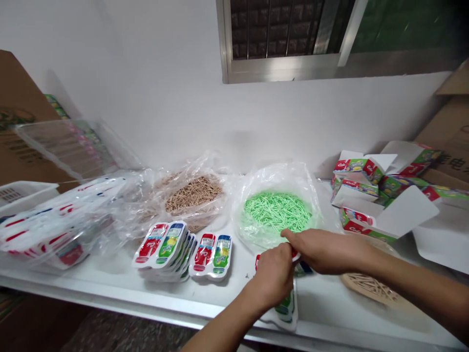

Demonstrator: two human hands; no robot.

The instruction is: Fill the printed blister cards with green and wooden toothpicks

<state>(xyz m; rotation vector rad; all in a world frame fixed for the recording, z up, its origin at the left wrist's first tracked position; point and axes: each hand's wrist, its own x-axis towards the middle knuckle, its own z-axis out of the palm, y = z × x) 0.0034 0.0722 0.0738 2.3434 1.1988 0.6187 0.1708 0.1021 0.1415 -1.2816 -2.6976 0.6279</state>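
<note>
My left hand and my right hand meet over a printed plastic packet that lies near the table's front edge. Both hands are closed in a pinch at the packet's top end, just in front of a clear bag of green sticks. My hands hide the upper part of the packet. To the left lie a fanned stack of the same red and green bottle-shaped packets and a single pair of them.
A bag of brown sticks sits behind the stack. Bagged white trays fill the left side, beside a white basket. Printed cartons pile up at the right, with a heap of brown sticks under my right forearm. Cardboard boxes stand beside the wall.
</note>
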